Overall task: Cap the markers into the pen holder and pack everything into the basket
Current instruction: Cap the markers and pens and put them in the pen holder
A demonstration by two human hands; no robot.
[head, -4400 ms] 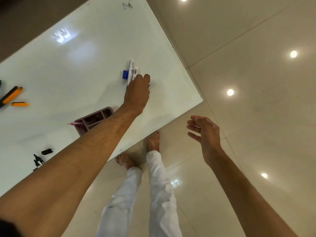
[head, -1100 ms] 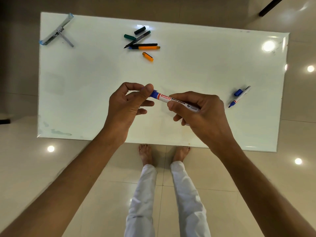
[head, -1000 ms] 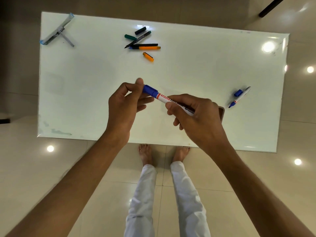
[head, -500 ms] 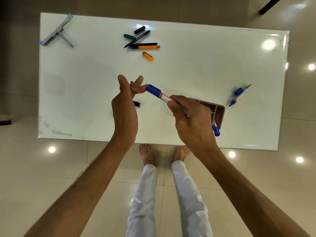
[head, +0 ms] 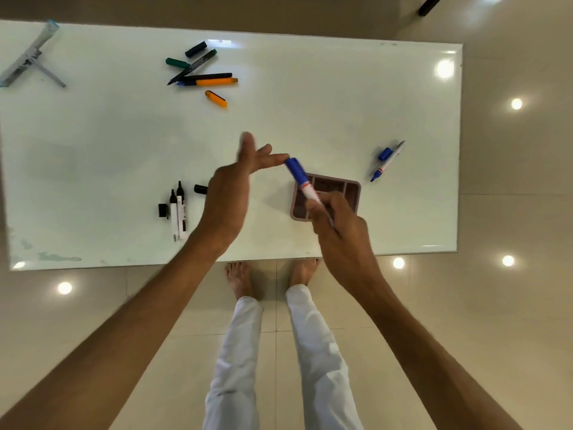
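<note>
Right hand (head: 338, 231) grips capped blue marker (head: 302, 181) over pen holder (head: 353, 193); left hand (head: 231, 193) fingers straight, fingertips touching cap.

we take the brown pen holder (head: 353, 193) on the white table (head: 310, 103) as landmark. right hand (head: 338, 231) grips a capped blue marker (head: 300, 178) over its near-left corner, cap tilted up-left. left hand (head: 231, 193), left of holder, fingers straight, fingertip at the cap. uncapped blue marker and cap (head: 387, 159) right of holder. two black markers (head: 178, 212) far left; orange and dark pens (head: 204, 74) beyond, far-left.
</note>
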